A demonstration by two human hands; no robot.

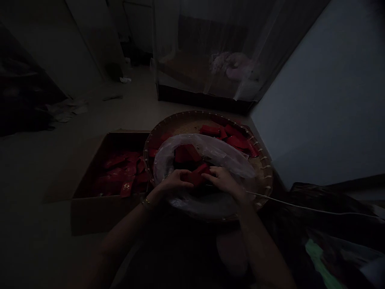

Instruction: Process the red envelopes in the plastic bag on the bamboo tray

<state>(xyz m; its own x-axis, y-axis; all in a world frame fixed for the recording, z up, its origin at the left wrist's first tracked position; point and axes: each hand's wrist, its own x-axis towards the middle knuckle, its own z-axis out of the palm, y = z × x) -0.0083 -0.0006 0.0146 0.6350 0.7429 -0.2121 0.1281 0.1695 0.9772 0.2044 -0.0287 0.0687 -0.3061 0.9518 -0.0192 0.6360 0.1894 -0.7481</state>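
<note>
The room is dim. A round woven basket (pixel 264 168) lies on the floor in front of me with red packets (pixel 237 140) on its far side. A clear plastic bag (pixel 216 150) rests in the basket with more red packets inside. Both hands meet at the bag's near side. My left hand (pixel 173 182), a thin bracelet on its wrist, and my right hand (pixel 224 180) each pinch the same red packet (pixel 197 174) between curled fingers.
A cardboard box (pixel 90 208) holding several red packets (pixel 120 172) sits left of the basket. A white cord (pixel 300 206) runs right from the basket. A net-covered frame (pixel 210 60) stands behind, a wall (pixel 325 100) at right, and dark cloth (pixel 331 241) lies at lower right.
</note>
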